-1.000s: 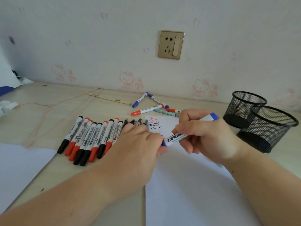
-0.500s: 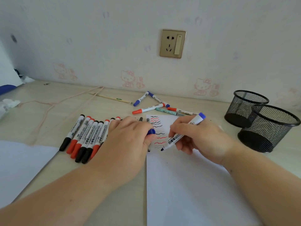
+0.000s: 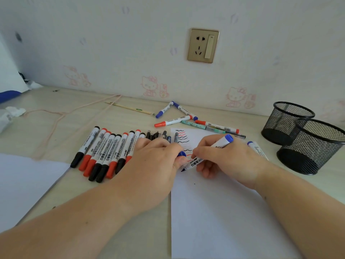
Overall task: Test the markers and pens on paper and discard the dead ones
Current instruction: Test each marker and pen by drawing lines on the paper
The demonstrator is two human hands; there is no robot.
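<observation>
My right hand (image 3: 227, 157) grips a white whiteboard marker with a blue end (image 3: 222, 143), uncapped, its tip touching the white test paper (image 3: 214, 212). Wavy black and red test lines (image 3: 183, 141) sit at the paper's top left. My left hand (image 3: 155, 165) rests at the paper's left edge and pinches the blue cap (image 3: 181, 153). A row of black and red markers (image 3: 104, 152) lies left of that hand, with several dark pens (image 3: 160, 136) beyond its knuckles.
Blue and red markers and a teal pen (image 3: 194, 125) lie scattered near the wall. Another blue marker (image 3: 256, 147) lies right of my right hand. Two black mesh cups (image 3: 309, 146) stand at the right. A second sheet (image 3: 24, 184) lies at the left.
The cap has come off the blue marker and stays in my left hand. My right hand has lowered the marker until its tip meets the paper.
</observation>
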